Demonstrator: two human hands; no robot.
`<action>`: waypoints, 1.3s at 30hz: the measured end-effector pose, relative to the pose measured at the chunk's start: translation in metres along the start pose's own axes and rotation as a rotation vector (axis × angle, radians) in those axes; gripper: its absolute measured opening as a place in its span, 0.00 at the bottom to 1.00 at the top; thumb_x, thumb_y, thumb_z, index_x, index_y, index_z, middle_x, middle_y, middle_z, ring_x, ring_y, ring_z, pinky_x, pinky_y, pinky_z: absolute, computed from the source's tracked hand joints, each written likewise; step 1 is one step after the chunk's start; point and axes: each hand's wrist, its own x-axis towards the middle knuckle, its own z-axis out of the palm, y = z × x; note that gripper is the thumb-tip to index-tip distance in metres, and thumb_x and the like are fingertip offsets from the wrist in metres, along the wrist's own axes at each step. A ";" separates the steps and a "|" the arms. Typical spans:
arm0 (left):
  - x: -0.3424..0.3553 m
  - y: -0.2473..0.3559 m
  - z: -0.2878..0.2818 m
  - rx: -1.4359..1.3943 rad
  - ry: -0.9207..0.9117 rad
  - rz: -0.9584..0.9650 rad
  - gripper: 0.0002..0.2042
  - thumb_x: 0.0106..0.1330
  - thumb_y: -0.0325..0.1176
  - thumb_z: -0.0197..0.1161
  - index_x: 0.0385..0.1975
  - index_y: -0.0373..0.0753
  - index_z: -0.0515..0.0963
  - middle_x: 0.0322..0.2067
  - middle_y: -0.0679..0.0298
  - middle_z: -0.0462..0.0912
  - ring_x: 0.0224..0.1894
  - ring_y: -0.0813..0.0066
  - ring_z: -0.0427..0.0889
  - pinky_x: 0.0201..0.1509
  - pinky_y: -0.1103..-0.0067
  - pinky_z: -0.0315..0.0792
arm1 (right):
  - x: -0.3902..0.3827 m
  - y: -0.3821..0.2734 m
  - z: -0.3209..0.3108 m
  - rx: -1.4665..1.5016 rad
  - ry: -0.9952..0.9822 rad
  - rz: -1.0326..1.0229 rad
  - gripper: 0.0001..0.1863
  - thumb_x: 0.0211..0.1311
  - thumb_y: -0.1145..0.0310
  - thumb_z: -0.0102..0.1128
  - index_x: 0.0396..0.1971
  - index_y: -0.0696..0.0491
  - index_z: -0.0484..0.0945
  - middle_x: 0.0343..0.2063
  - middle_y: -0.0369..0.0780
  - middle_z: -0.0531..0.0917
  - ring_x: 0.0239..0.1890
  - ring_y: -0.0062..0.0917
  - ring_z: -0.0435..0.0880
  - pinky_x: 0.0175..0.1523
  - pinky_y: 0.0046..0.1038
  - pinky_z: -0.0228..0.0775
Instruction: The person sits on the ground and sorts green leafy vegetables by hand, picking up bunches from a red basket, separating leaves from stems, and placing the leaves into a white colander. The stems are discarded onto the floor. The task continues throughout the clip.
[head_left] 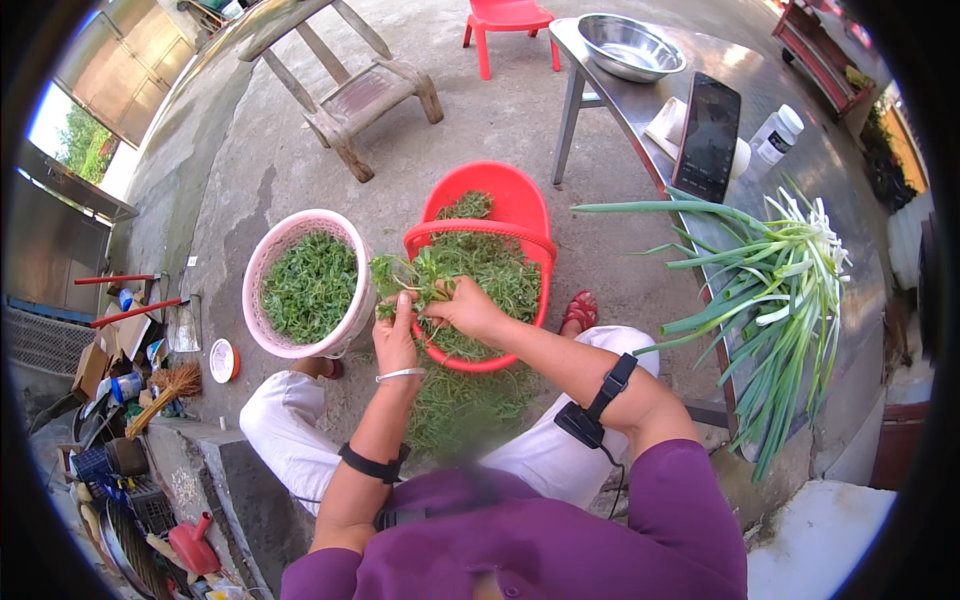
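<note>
A sprig of leafy greens (pixel 405 275) is held between my left hand (pixel 394 335) and my right hand (pixel 462 308), both with fingers closed on it, over a red plastic basket (pixel 523 190) of cut greens. Left of the basket stands a pink perforated basket (pixel 263 300) full of green leaves (pixel 305 285). More loose greens (pixel 460 410) lie on the ground between my knees, beneath the red basket's near edge.
A steel table (pixel 820 160) at the right bears spring onions (pixel 775 320), a steel bowl (pixel 628 45), a phone (pixel 705 135) and a white bottle (pixel 775 135). A wooden chair (pixel 365 85) and red stool (pixel 505 15) stand ahead. Clutter, including a broom (pixel 170 385), fills the left side.
</note>
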 end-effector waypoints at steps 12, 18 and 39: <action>0.006 0.001 -0.028 -0.064 0.016 -0.134 0.09 0.65 0.35 0.65 0.40 0.37 0.81 0.31 0.67 0.83 0.32 0.80 0.81 0.36 0.84 0.75 | 0.006 0.006 -0.009 -0.046 -0.106 0.082 0.06 0.64 0.67 0.58 0.34 0.54 0.80 0.25 0.32 0.82 0.23 0.12 0.77 0.28 0.16 0.68; 0.042 0.011 -0.085 -0.245 0.191 -0.204 0.13 0.64 0.38 0.66 0.45 0.43 0.75 0.34 0.69 0.82 0.34 0.80 0.81 0.37 0.82 0.75 | -0.003 0.027 -0.020 -0.186 -0.286 0.138 0.11 0.65 0.70 0.56 0.44 0.56 0.81 0.28 0.34 0.84 0.22 0.14 0.76 0.29 0.18 0.70; -0.012 0.073 -0.126 0.775 -1.076 0.487 0.36 0.57 0.38 0.70 0.65 0.39 0.63 0.60 0.53 0.69 0.63 0.57 0.67 0.67 0.68 0.60 | -0.055 0.021 0.075 -0.786 -0.333 0.308 0.15 0.66 0.59 0.54 0.35 0.56 0.81 0.21 0.37 0.82 0.20 0.22 0.78 0.26 0.27 0.70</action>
